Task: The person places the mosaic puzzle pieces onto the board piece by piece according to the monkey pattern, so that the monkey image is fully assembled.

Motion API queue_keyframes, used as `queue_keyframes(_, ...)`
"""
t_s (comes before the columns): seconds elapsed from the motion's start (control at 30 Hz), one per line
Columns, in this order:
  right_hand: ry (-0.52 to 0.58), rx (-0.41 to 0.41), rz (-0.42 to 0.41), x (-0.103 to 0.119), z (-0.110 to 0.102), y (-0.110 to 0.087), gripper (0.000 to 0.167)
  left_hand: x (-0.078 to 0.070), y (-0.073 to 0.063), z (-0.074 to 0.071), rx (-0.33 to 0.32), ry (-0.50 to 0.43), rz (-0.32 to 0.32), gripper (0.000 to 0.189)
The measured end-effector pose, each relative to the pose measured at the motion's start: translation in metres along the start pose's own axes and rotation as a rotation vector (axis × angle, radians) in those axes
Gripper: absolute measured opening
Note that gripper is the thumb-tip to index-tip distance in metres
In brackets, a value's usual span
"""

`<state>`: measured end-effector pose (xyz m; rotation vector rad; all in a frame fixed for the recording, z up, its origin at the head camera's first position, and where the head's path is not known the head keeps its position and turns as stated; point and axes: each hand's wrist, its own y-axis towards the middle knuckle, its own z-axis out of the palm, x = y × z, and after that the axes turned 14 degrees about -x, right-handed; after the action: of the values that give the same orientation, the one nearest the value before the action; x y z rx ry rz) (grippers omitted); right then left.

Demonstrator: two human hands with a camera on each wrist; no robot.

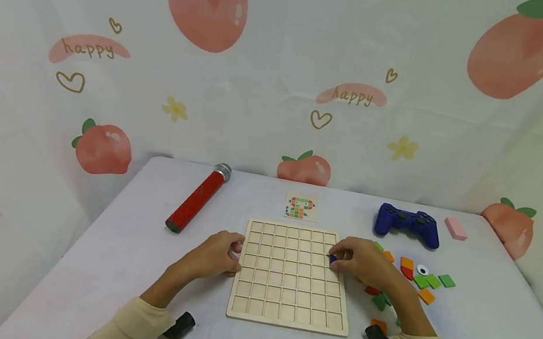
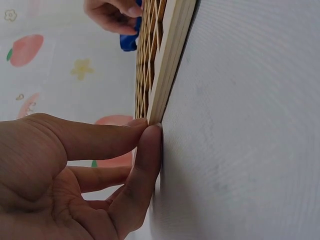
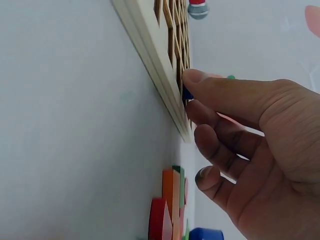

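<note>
My R hand (image 1: 361,259) pinches a small dk-blue pc. (image 1: 332,258) at the board's rightmost col., far half; contact unclear. My L hand (image 1: 212,253) pinches the L edge. Board (image 1: 293,282): pale wood, sq. grid, thin rim. Tabletop (image 1: 102,261): open room L; loose coloured pcs. (image 1: 433,281) crowd R.

Left forearm (image 1: 162,285) and right forearm (image 1: 416,317) both reached forward, slanting inward. Left hand (image 1: 212,254) had its thumb and a finger pinched tight. Right hand (image 1: 363,261) was pinching too, other fingers kinda loosely bent, palm showing in its wrist view.
</note>
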<state>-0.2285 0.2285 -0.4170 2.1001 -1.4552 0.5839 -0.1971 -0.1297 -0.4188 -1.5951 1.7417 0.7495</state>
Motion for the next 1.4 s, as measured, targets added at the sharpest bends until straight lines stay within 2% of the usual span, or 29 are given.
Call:
queue_keyframes(0.43, 0.022, 0.005, 0.023, 0.006, 0.006, 0.002, 0.022, -0.001, -0.002, -0.001, -0.004, 0.013, 0.011, 0.062)
queue_keyframes(0.73, 0.048, 0.021, 0.038, 0.003, 0.002, 0.001, 0.032, -0.001, -0.003, -0.002, -0.002, 0.005, 0.016, 0.061)
queue_keyframes(0.93, 0.050, -0.039, 0.060, -0.011, -0.014, -0.004, 0.030, 0.000, -0.002, -0.002, 0.000, -0.006, 0.013, 0.061)
queue_keyframes(1.2, -0.070, -0.087, 0.129, -0.032, -0.042, -0.015, 0.029, 0.001, -0.002, -0.003, 0.003, -0.014, 0.016, 0.061)
queue_keyframes(1.4, -0.099, -0.133, 0.153, -0.051, -0.060, -0.026, 0.034, 0.001, -0.002, -0.002, 0.004, -0.021, 0.015, 0.061)
